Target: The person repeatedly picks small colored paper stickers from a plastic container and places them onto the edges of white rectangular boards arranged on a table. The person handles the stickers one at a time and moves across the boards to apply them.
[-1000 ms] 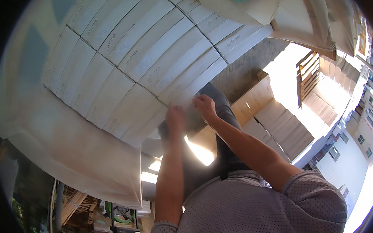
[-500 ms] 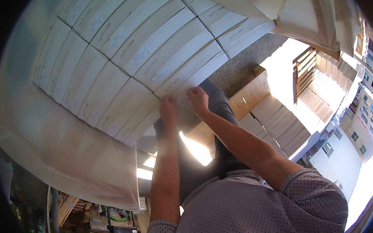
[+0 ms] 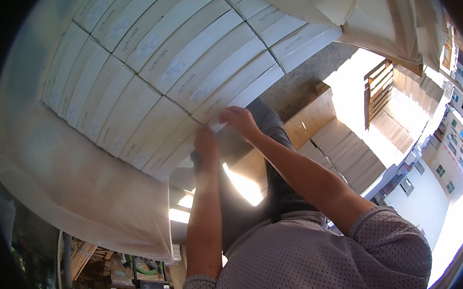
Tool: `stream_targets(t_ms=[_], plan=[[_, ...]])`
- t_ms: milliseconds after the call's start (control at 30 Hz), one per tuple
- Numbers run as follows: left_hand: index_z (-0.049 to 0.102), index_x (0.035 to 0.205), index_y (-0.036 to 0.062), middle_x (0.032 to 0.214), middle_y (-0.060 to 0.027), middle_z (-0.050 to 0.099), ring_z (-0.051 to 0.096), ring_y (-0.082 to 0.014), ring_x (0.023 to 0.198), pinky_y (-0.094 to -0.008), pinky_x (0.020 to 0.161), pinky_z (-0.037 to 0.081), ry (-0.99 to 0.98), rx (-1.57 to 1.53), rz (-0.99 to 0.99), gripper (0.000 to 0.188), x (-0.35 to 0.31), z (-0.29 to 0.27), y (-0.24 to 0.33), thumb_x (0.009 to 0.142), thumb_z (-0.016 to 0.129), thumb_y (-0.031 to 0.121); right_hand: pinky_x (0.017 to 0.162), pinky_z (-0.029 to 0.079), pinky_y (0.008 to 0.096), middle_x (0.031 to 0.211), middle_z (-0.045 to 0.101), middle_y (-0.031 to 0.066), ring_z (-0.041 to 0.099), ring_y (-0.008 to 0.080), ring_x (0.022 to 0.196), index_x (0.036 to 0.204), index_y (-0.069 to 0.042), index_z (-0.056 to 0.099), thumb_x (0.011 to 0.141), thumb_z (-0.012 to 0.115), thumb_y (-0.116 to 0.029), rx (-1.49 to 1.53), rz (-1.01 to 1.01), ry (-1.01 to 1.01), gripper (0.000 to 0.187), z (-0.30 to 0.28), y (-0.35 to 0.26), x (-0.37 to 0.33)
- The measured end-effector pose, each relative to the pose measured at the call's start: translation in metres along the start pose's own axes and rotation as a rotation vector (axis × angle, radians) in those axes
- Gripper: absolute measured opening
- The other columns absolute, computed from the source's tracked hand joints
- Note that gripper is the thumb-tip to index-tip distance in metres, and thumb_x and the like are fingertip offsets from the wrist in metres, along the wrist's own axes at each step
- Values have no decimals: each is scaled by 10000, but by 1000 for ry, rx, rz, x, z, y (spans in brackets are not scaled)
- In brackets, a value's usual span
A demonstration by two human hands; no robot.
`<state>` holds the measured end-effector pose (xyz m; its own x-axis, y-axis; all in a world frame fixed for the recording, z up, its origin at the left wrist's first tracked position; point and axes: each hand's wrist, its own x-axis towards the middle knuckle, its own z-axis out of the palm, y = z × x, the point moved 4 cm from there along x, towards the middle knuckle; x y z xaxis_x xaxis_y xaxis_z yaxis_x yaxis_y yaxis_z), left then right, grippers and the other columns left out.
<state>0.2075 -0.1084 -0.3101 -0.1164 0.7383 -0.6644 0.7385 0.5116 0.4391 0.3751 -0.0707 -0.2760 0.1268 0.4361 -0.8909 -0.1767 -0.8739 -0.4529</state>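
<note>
A tall stack of flat white cartons, packed tightly in rows with printed marks on their sides, stands before me. My left hand is closed near the stack's bottom edge. Slightly higher and to its right, my right hand is also closed, fingertips bent toward the left hand. A small pale, whitish piece shows between the two hands; it is blurred, and I cannot make out its kind. The fingers of both hands are partly hidden.
Cloudy plastic film hangs left of the stack, and more sheeting drapes at upper right. Brown cartons, a wooden board and a wooden pallet stand at right. Timber and a dark frame lie at lower left.
My right hand has moved a little left, closer to my left hand, and its fingers have turned inward. The left hand has dropped slightly. The pale piece between them shows more distinctly now.
</note>
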Motion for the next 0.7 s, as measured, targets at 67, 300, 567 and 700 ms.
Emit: stream_targets(t_ms=[67,300,567,700], plan=[[667,901,-7,712,-135,669,659,-289,696,-416,709,494,-4,-6,16,258,-5,-11,-18,886,548,221,670,534,272,827,722,69,679,132,749,913,5,722,897,630,-265,-151,-79,-112,286,19,7,13],[646,908,-12,667,-97,631,608,-208,609,-369,632,470,-51,-411,-357,242,-15,-38,-46,893,556,213,671,554,297,836,731,91,696,162,731,876,18,727,894,611,-232,-176,52,-343,276,35,25,23],[610,936,2,675,-102,619,509,-152,456,-304,421,406,-293,-735,-475,301,-28,-45,-9,953,552,297,669,540,285,802,722,97,696,160,743,923,22,716,862,620,-209,-113,-12,90,258,-87,-39,20],[593,996,5,679,-110,628,506,-146,431,-287,391,401,-501,-998,-433,351,-48,-43,42,976,572,355,695,541,304,807,718,96,695,159,760,962,-19,720,834,651,-228,-321,-84,-76,255,-82,-51,-24]])
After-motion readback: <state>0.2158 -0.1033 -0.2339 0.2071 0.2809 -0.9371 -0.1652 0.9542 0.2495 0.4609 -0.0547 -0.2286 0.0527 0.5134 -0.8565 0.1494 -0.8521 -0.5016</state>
